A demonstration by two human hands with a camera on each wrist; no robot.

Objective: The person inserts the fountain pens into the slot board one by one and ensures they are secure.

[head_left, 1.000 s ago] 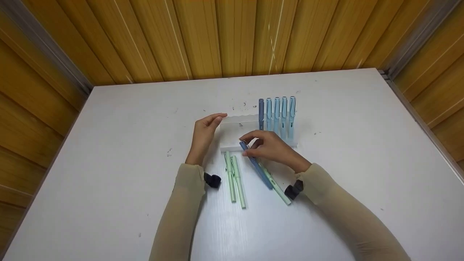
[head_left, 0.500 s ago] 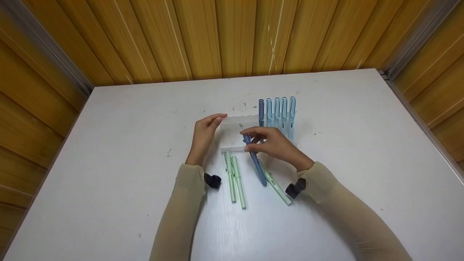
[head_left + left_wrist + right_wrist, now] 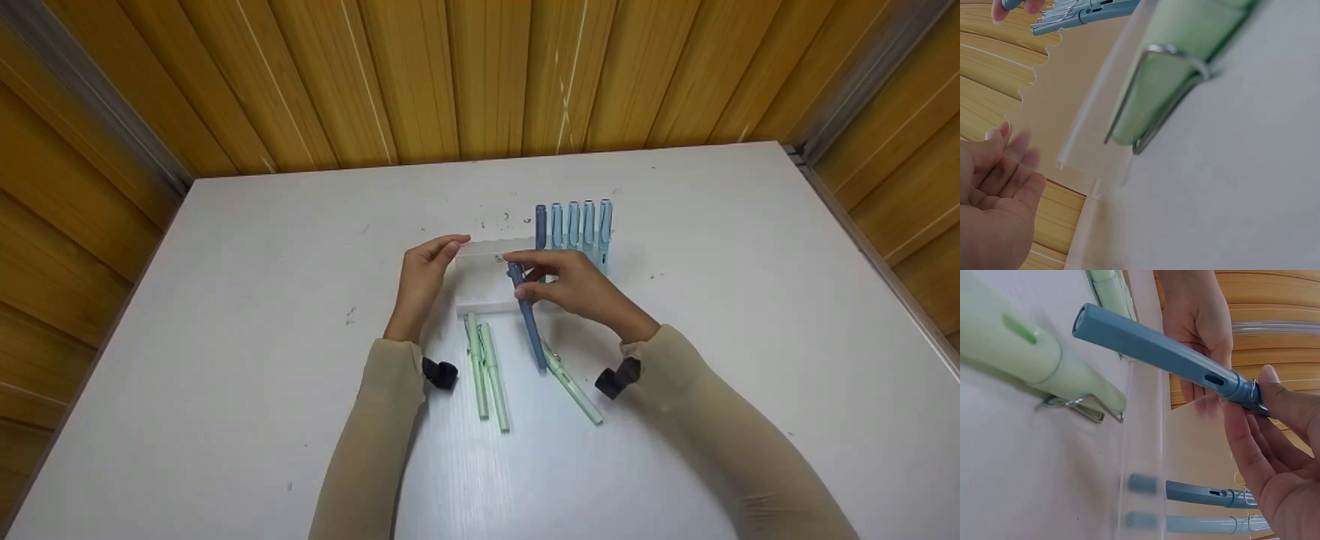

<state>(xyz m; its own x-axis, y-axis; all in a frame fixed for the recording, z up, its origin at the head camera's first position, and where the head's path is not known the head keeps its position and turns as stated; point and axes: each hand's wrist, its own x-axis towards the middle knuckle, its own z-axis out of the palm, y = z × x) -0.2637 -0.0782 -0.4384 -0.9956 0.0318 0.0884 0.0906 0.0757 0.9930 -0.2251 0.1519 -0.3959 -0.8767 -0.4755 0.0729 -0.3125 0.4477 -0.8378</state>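
Note:
My right hand [image 3: 577,289] pinches a dark blue capped pen [image 3: 532,334] near its clip end, between thumb and fingers. The pen slants in front of a clear stand [image 3: 484,281] with a wavy top edge, its lower end pointing toward me. At the stand's left end, my left hand [image 3: 426,281] pinches the wavy edge; some fingers show through the clear sheet [image 3: 1067,95] in the left wrist view. Another dark blue pen [image 3: 541,225] and several light blue pens [image 3: 573,217] stand side by side in the stand's right part, partly hidden by my right hand.
Two light green pens [image 3: 493,379] lie on the white table [image 3: 300,337] in front of the stand. A third green pen [image 3: 576,390] lies slanted to their right, below the held pen. Yellow wood-look panels [image 3: 480,82] rise behind the table.
My right hand has lifted the dark blue pen up and away from me, a little to the right, and the pen is now steeper. My left hand and the stand have stayed put.

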